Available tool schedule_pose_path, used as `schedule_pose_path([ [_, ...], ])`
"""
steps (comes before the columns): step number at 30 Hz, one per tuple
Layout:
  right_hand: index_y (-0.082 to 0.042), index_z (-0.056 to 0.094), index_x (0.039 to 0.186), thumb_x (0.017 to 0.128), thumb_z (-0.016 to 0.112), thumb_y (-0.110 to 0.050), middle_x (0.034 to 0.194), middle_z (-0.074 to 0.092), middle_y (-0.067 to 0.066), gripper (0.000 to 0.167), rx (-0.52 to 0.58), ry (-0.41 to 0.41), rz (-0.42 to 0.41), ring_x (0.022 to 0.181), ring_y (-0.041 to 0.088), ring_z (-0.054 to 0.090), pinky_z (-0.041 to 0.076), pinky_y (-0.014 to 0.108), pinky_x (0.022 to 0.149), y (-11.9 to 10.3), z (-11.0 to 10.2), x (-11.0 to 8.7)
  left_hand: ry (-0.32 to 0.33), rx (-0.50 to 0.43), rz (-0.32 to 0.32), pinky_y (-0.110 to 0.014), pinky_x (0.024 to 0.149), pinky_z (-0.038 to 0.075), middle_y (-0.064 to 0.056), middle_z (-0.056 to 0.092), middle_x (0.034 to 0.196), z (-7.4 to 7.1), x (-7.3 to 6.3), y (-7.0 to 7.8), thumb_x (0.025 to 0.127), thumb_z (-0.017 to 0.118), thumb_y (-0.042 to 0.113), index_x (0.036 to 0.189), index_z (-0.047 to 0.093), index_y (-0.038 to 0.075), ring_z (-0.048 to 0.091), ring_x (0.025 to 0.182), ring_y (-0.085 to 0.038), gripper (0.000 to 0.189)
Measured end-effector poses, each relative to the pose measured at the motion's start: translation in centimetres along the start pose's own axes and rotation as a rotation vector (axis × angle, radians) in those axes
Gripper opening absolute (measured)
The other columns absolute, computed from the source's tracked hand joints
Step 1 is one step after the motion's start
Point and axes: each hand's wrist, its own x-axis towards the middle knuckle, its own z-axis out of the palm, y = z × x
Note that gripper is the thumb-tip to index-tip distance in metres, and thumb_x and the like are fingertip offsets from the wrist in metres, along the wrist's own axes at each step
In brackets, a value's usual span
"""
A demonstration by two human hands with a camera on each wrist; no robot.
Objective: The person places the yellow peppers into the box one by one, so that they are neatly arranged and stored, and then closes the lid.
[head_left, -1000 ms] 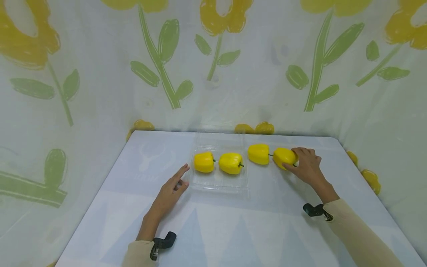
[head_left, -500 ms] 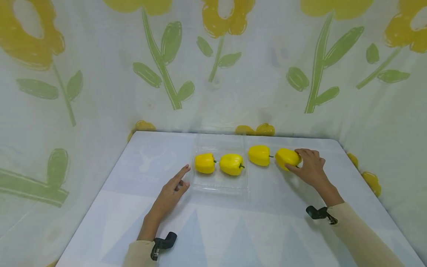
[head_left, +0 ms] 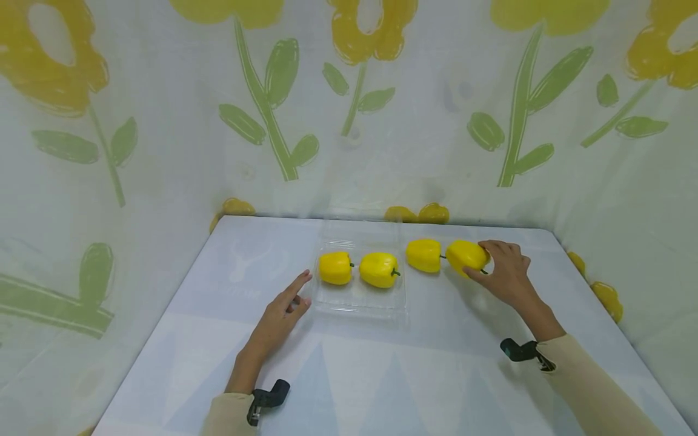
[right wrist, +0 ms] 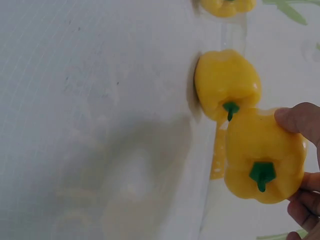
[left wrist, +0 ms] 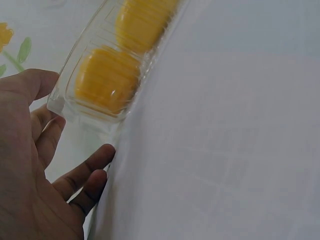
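Rightmost pepper [head_left: 465,255] up slightly, right hand [head_left: 506,272] pinching it; left hand [head_left: 277,315] relaxed beside clear box [head_left: 357,299]. Likely lift stage; next probably wants carrying boxward.

Four peppers [head_left: 335,268] [head_left: 379,270] [head_left: 423,255] [head_left: 466,257] are counted at one desk [head_left: 425,375]: two are contained in one box [head_left: 357,301], one is set just beside it and one is held. Two hands [head_left: 275,321] [head_left: 507,275] are pictured, along with two cameras [head_left: 272,395] [head_left: 520,350] and two sleeves [head_left: 231,415] [head_left: 594,381]. Five large flowers [head_left: 76,60] [head_left: 226,7] [head_left: 346,42] [head_left: 548,15] [head_left: 643,60] are seen printed across the top of the backdrop [head_left: 414,121].
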Motion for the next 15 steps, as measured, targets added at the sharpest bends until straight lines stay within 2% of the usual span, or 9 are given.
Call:
schedule_pose_path([
  [7, 0.003, 0.051, 0.135, 0.085, 0.08, -0.033, 0.137, 0.047, 0.027, 0.068, 0.019, 0.024, -0.038, 0.122, 0.048, 0.033, 0.022, 0.065, 0.088, -1.2, -0.3, 0.1, 0.0, 0.019, -0.005, -0.04, 0.086, 0.048, 0.019, 0.03, 0.159, 0.1, 0.0, -0.2, 0.104, 0.054, 0.038, 0.157, 0.032, 0.035, 0.051, 0.1, -0.014, 0.058],
  [15, 0.004, 0.053, 0.134, 0.083, 0.082, -0.031, 0.137, 0.049, 0.027, 0.068, 0.026, 0.032, -0.066, 0.124, 0.047, 0.033, 0.022, 0.066, 0.09, -2.4, -0.5, 0.3, 0.006, -0.019, 0.0, -0.042, 0.083, 0.045, 0.025, 0.031, 0.155, 0.0, -0.1, 0.0, 0.105, 0.053, 0.038, 0.156, 0.033, 0.038, 0.051, 0.1, -0.016, 0.055],
])
